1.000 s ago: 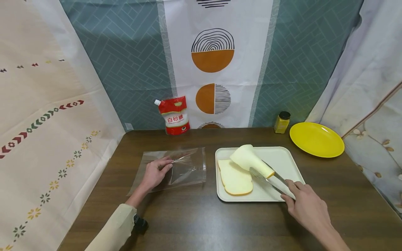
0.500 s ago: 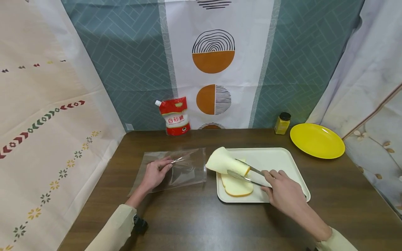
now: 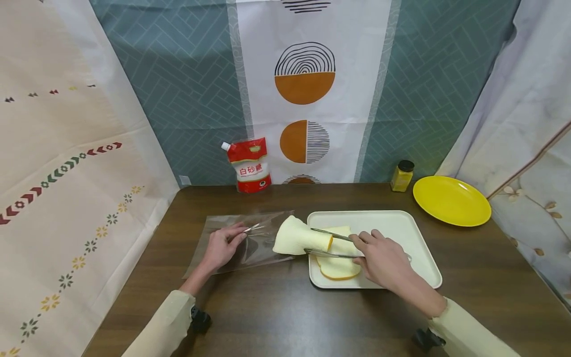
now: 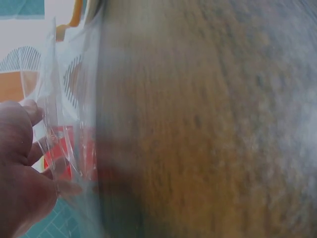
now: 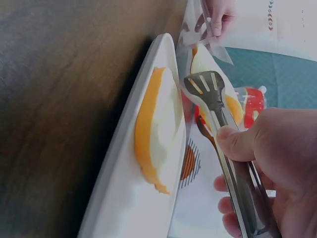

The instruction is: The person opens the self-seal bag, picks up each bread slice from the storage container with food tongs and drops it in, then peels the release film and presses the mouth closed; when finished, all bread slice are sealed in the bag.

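In the head view my left hand (image 3: 221,246) pinches the upper layer of a clear plastic bag (image 3: 260,252) lying on the table; its film is lifted near my fingertips in the left wrist view. My right hand (image 3: 379,255) grips metal tongs (image 5: 213,94), whose ends hold a folded slice of bread (image 3: 296,237) with a brown crust. The slice's wide end points left and overlaps the bag's right edge; whether it is inside the bag I cannot tell. Under the tongs, more sliced bread (image 3: 338,270) lies on the left side of a white tray (image 3: 401,225).
A red and white sugar pouch (image 3: 251,166) stands at the back of the table (image 3: 267,312). Toward the back right are a yellow jar with a black lid (image 3: 402,176) and a yellow plate (image 3: 451,201). Patterned cloths hang behind and at both sides.
My right hand has carried the bread slice in the tongs leftward, from above the tray to the bag's right edge. The left hand stays in place, still pinching the bag.
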`<state>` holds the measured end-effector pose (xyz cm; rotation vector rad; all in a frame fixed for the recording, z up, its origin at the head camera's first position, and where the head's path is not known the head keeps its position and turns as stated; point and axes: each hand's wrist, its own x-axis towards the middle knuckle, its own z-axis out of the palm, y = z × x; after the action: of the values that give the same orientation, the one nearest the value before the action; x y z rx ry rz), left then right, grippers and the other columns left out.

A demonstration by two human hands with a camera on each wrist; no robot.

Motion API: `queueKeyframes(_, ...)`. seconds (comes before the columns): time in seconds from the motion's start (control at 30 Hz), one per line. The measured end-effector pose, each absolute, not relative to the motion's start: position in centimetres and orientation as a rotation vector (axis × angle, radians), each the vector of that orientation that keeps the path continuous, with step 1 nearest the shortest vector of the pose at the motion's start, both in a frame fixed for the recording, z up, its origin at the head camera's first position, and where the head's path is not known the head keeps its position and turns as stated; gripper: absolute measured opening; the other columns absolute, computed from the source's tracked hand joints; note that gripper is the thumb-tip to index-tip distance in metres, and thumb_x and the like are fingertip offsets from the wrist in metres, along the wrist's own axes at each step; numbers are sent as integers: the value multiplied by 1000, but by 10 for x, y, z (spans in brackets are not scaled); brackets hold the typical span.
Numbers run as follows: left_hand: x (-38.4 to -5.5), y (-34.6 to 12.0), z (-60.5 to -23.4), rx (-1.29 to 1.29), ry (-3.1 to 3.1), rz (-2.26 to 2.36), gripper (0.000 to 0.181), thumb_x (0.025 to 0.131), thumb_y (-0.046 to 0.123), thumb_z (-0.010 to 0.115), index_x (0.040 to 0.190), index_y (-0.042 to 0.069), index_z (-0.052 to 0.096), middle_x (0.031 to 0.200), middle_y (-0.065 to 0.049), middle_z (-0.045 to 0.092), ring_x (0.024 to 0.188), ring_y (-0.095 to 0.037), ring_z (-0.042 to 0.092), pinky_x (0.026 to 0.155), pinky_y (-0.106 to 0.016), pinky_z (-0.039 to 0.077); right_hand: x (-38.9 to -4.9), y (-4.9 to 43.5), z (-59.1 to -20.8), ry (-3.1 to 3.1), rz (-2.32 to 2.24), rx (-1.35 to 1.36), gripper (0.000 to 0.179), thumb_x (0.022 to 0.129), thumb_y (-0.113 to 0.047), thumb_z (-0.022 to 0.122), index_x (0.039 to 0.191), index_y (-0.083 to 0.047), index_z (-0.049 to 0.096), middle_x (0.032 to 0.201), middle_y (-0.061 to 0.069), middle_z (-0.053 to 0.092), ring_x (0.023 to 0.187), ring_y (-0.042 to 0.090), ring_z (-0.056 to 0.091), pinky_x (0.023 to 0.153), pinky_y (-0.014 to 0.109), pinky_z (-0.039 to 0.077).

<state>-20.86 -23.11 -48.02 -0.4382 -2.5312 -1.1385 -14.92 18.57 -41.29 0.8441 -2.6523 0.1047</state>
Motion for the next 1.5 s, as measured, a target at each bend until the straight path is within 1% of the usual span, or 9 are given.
queueKeyframes(0.1,-209,-230,-480,-440,-2526,-1127,19,90,5,74,108,2,77,123,-17,67,117,-37,62,93,-55,49,-154,182,-412,-2674,82,866,48,77,-21,87,117,-4,68,101,8,66,80,25,53,54,32,48)
queueKeyframes(0.27,-209,-229,-479,-436,-2518,-1118,19,90,4,75,108,2,78,122,-17,68,116,-37,62,93,-55,49,-162,174,-410,-2689,49,907,47,77,-23,87,116,-7,67,97,6,63,78,24,51,52,31,46)
queueKeyframes(0.5,-212,-229,-482,-492,-2484,-1058,18,88,4,76,106,2,78,119,-19,69,112,-39,64,91,-57,49,-177,160,-410,-2722,42,961,47,80,-25,85,119,-8,67,96,4,63,79,24,52,51,31,45)
queueKeyframes(0.83,-208,-226,-478,-452,-2527,-1131,18,90,4,74,107,2,78,123,-20,66,117,-40,61,94,-57,47,-195,138,-410,-2733,37,1054,41,85,-29,81,117,-10,65,90,2,59,75,24,50,46,31,40)
queueKeyframes(1.0,-206,-224,-477,-446,-2540,-1149,19,90,4,74,109,2,77,124,-20,66,118,-40,60,94,-58,47,-198,124,-407,-2754,15,1095,41,85,-29,81,116,-9,64,90,3,59,77,25,51,48,33,44)
queueKeyframes(1.23,-206,-223,-476,-490,-2493,-1153,19,89,1,74,108,-2,76,122,-21,67,117,-39,61,94,-56,48,-203,107,-406,-2760,19,1131,46,85,-32,80,122,-8,65,99,6,63,84,28,55,50,38,48)
queueKeyframes(1.5,-208,-223,-476,-506,-2459,-1146,20,88,-1,75,108,0,77,121,-20,67,115,-35,63,93,-53,50,-209,97,-406,-2791,35,1129,47,88,-32,78,125,-8,64,102,7,63,86,29,56,51,39,49)
